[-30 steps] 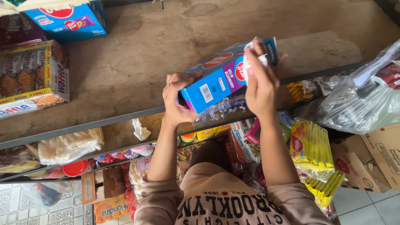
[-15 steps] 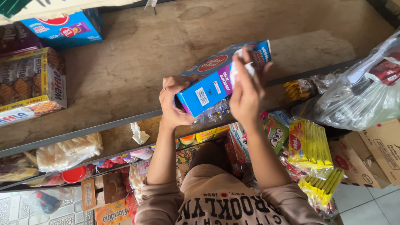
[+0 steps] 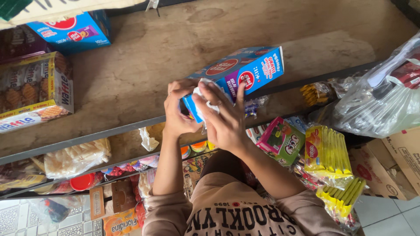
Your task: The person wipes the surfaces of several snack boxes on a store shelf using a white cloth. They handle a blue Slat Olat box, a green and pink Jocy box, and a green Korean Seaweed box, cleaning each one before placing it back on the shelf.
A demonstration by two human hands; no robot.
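I see a blue carton (image 3: 238, 74) lying on its side on the wooden shelf top (image 3: 144, 70), near frame centre, its long axis running from 8 o'clock up to 2 o'clock. Both hands work at its near end.

Left hand (image 3: 179, 111): fingers curled around the carton's lower end, clamped on it from the 9 o'clock side.

Right hand (image 3: 225, 120): fingers spread flat over the same end from 5 o'clock, pressing a white crumpled wrapping (image 3: 206, 94) against the carton. Contact is firm; how the thumb sits I cannot tell, since the palm hides it.

Surroundings:
- At 10 o'clock, a second blue box (image 3: 72, 30) sits at the shelf's far edge.
- At 9 o'clock, a yellow waffle box (image 3: 37, 94) rests on the same shelf.
- At 3 o'clock, clear plastic bags (image 3: 380, 105) hang over the shelf end.
- At 4 o'clock, yellow snack packs (image 3: 328, 153) lie below the shelf, beside a green-and-pink pack (image 3: 282, 140).
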